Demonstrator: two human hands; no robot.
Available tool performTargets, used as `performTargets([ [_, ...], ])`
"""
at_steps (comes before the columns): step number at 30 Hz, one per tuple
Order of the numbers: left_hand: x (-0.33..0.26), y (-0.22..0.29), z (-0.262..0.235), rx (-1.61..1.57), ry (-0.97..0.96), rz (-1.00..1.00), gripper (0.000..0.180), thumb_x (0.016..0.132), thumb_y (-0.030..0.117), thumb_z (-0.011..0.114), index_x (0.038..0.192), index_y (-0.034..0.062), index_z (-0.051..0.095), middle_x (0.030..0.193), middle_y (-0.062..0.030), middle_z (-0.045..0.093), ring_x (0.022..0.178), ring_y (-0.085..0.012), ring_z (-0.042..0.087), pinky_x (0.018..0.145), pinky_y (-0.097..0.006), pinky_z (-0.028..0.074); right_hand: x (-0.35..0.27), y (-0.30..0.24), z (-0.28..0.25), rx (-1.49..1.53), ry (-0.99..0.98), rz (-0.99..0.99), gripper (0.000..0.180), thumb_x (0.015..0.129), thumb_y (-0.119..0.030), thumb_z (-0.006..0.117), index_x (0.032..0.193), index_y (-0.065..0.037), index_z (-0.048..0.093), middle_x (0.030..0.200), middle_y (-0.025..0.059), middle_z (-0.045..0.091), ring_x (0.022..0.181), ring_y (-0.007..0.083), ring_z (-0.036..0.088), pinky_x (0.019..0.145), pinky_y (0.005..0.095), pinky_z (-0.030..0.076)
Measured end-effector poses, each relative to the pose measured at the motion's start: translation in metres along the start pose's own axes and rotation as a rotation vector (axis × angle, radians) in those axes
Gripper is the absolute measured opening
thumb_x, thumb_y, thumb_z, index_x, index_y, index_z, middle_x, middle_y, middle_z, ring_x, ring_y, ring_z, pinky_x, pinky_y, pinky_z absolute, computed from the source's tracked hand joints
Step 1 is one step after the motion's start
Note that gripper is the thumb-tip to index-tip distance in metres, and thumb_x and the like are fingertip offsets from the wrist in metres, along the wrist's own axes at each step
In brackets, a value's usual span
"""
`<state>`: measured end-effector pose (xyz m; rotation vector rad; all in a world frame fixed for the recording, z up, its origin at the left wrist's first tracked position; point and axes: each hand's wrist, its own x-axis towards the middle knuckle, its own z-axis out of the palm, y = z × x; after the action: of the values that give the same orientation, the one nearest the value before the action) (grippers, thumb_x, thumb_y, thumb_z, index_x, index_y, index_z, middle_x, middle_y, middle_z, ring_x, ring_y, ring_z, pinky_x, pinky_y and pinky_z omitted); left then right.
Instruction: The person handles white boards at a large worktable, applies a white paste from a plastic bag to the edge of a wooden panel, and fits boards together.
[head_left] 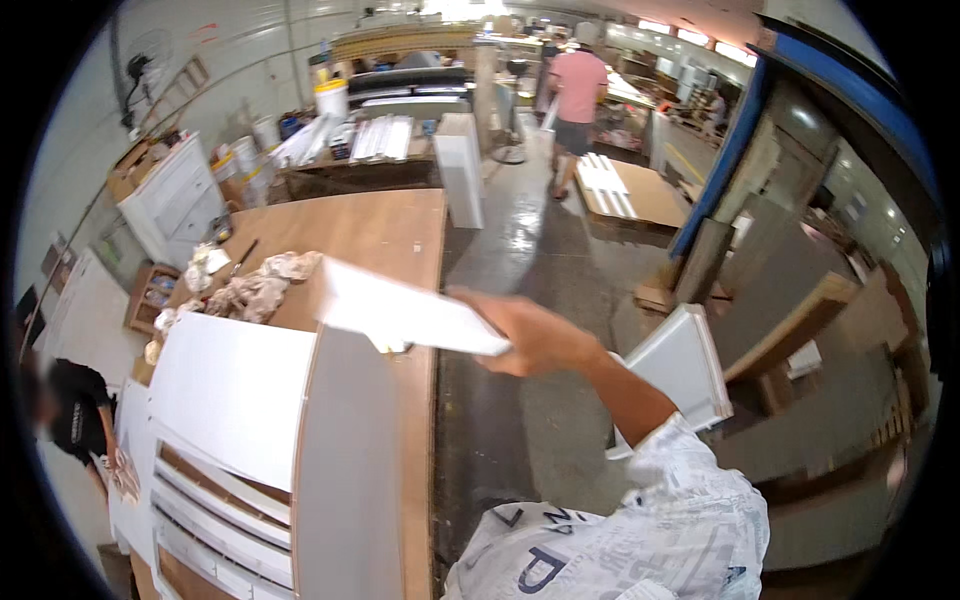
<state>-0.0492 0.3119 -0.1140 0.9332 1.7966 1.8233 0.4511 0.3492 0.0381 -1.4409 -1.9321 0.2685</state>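
My right hand (535,333) is closed on one end of a flat white board (410,308), which it holds out above the long brown worktable (415,430). The board is tilted and smeared by motion, and its far end reaches over the table. Under it, a grey panel (350,470) lies along the tabletop. Beside that rests a large white panel (235,375), with a white slatted frame (220,520) nearer to me. Crumpled cloths (262,287) are heaped at the panel's far edge. My left hand is not in view.
A white framed panel (675,370) leans to the right of my arm, near stacked boards (800,325). A tall white box-like piece (458,165) stands past the table's far corner. A person in a pink shirt (578,90) is in the aisle; another person in black (80,410) is at far left.
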Motion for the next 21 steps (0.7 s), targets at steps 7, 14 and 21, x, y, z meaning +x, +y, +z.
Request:
performTargets([
  [7,0.01,0.005,0.054,0.029,0.14,0.062,0.041,0.092,0.042,0.047,0.111,0.0052,0.05,0.104,-0.0134,0.055,0.093,-0.0237,0.053,0.082,-0.035,0.044,0.011,0.151,-0.005,0.23,0.012,0.408,0.05,0.075,-0.006,0.057,0.124,-0.001,0.046,0.101,0.0201,0.061,0.091,0.028,0.06,0.078,0.0334,0.044],
  [14,0.018,0.018,0.042,0.035,0.37,0.131,0.039,0.093,0.042,0.044,0.105,0.0059,0.053,0.1,-0.0108,0.057,0.088,-0.0216,0.055,0.08,-0.033,0.045,0.141,0.132,-0.076,0.681,-0.276,0.351,0.035,0.078,-0.034,0.067,0.094,-0.003,0.063,0.081,0.0068,0.063,0.075,0.011,0.059,0.063,0.0267,0.046],
  [21,-0.084,-0.029,-0.181,-0.185,0.919,0.126,0.039,0.095,0.042,0.04,0.099,0.0068,0.057,0.095,-0.008,0.059,0.083,-0.0193,0.056,0.078,-0.031,0.046,0.063,0.149,0.026,0.969,-0.457,0.561,0.069,0.082,-0.022,0.064,0.139,0.0,0.031,0.092,0.0124,0.059,0.083,0.0223,0.06,0.072,0.0404,0.054],
])
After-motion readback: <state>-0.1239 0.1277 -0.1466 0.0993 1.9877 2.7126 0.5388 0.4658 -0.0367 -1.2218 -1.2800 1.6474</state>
